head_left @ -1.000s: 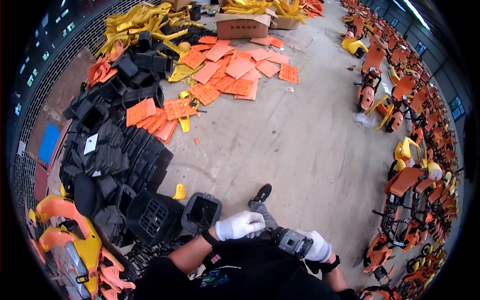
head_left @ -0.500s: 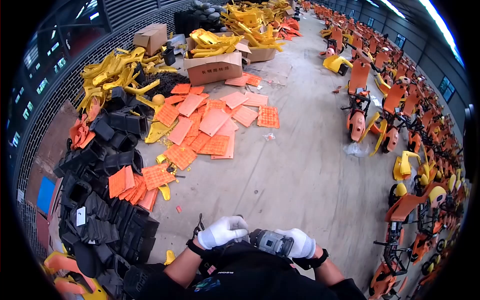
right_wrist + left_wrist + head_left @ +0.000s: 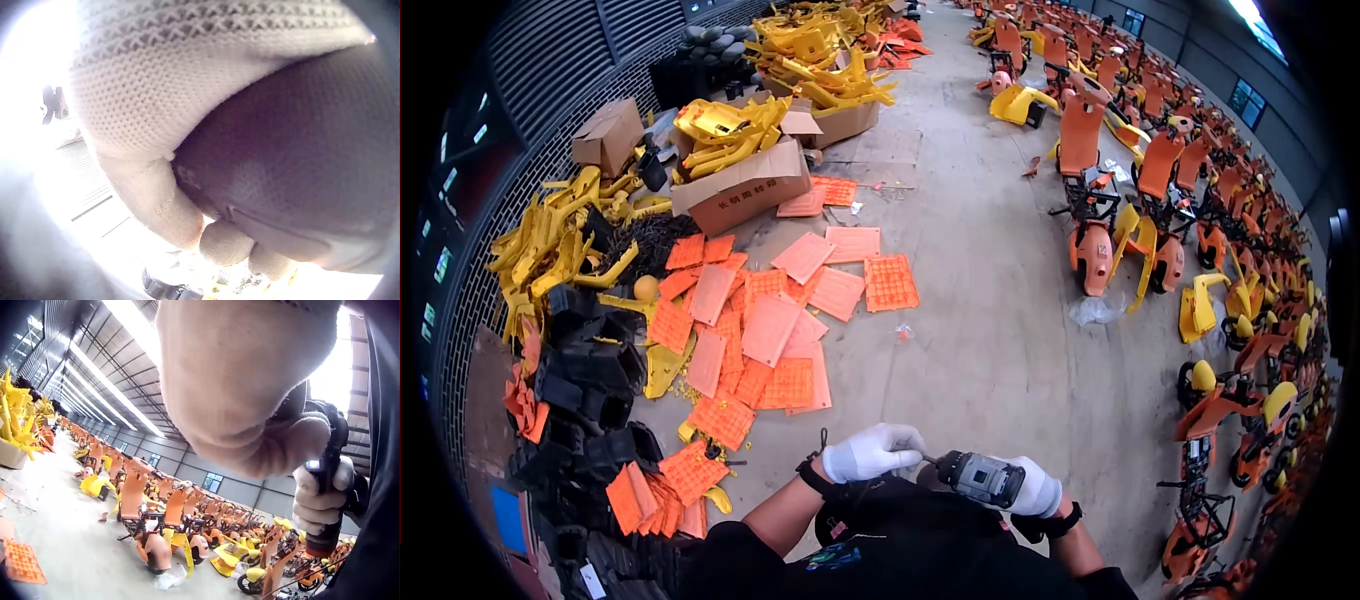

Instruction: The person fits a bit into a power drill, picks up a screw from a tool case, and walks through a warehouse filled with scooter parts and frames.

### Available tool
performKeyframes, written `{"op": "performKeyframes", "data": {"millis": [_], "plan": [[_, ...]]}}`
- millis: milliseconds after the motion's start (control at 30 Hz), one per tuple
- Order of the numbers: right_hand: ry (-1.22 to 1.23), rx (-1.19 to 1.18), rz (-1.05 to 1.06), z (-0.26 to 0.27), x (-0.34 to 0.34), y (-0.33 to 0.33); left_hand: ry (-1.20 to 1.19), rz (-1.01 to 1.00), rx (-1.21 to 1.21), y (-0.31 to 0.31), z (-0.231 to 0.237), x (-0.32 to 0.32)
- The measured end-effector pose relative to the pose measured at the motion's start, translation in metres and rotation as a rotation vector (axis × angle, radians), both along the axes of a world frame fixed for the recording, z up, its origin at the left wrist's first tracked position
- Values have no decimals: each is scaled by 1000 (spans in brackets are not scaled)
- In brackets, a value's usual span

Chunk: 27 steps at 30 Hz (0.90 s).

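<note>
In the head view my right hand (image 3: 1036, 488), in a white knit glove, grips the handle of a grey and black cordless drill (image 3: 986, 479) held level before the body. A thin dark bit (image 3: 930, 459) points from the drill's front toward my left hand (image 3: 874, 452), also gloved in white. The left fingers are curled, with thumb and fingertips pinching at the end of the bit. In the left wrist view that hand (image 3: 237, 381) covers part of the drill (image 3: 331, 425), whose handle the right fingers wrap. The right wrist view shows the drill's dark body (image 3: 294, 156) close up under the glove.
On the left lie orange panels (image 3: 772, 328), black plastic bins (image 3: 605, 345) and yellow parts (image 3: 550, 245). A cardboard box (image 3: 745, 188) of yellow parts stands behind. Rows of orange scooters (image 3: 1092, 245) line the right side, with concrete floor (image 3: 960, 330) between.
The head view has tilted up and turned right, so the panels and boxes sit lower and farther left. The foot has left the view. The left hand stays near the drill's front; the right keeps its grip.
</note>
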State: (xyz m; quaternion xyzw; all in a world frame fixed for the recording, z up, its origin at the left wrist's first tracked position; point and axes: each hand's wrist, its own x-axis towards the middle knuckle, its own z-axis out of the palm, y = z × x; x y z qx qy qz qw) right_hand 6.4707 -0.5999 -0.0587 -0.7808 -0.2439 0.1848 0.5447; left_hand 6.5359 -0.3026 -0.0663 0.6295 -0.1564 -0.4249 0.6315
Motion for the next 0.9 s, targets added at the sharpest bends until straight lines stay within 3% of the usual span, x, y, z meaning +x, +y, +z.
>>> {"op": "performKeyframes", "data": {"millis": [100, 233, 300, 333, 400, 500, 600, 900], "plan": [[288, -20, -85, -6, 55, -10, -102, -51, 33, -17, -7, 76], [356, -64, -148, -26, 154, -35, -64, -124, 80, -46, -22, 184], [68, -40, -104, -37, 217, -48, -162, -144, 117, -61, -35, 246], [133, -21, -124, -43, 248, -54, -226, -145, 117, -66, -39, 276], [94, -26, -102, -30, 318, -60, -117, -80, 176, -77, -25, 333], [296, -44, -52, 8, 416, -67, -20, 5, 144, -76, -19, 416], [-41, -154, -19, 6, 500, -67, 94, 129, 73, -74, -13, 487], [-28, -371, -41, -21, 760, -99, 21, 120, -27, -111, -62, 755]]}}
